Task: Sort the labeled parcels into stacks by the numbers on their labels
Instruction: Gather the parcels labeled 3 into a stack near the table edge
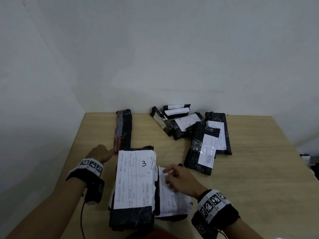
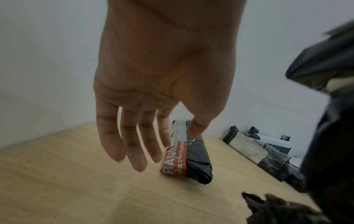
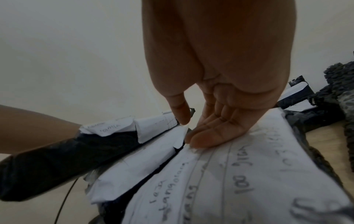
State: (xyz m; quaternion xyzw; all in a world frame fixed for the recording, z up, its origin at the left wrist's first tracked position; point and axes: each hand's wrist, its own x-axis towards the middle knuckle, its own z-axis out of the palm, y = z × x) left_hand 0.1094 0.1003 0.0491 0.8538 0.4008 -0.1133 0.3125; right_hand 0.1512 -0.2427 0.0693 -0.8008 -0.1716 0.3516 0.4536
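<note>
Left hand (image 2: 162,84) hovering, fingers straight and spread, right hand (image 3: 226,106) lowered, fingers extended together

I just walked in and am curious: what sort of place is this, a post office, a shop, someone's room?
Probably a plain room set up for sorting mail, not a real post office. A bare wooden table stands in a corner of blank white walls, strewn with black parcels bearing handwritten labels, one marked 3.
</note>
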